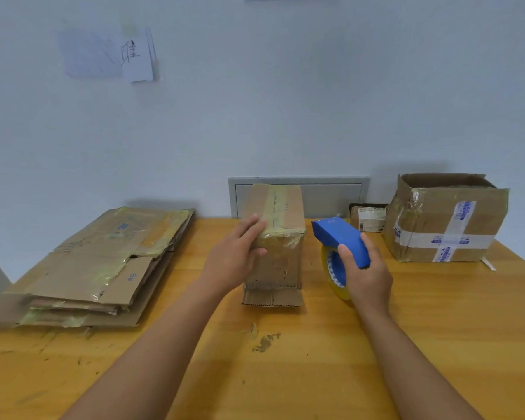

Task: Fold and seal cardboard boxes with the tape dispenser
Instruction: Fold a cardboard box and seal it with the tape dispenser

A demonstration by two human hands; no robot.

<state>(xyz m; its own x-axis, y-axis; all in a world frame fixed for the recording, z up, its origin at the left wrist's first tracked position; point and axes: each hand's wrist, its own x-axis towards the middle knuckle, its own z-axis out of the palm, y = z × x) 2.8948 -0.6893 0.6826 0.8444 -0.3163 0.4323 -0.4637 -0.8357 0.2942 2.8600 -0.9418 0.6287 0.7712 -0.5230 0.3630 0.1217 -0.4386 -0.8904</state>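
A taped brown cardboard box [281, 237] is stood upright mid-table; the blue tape dispenser [341, 242] is held just right of it.

Both forearms bare to frame edge, no sleeves. Left hand [235, 253] and right hand [365, 275]: ungloved, short nails.

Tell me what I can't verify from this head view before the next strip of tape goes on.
- Box bottom and far side: hidden by the box itself; left side covered by the left hand.
- Tape dispenser blade and loose tape end: face away from the camera.
- Small box label: too small to read.
- Open box contents: hidden by its walls.
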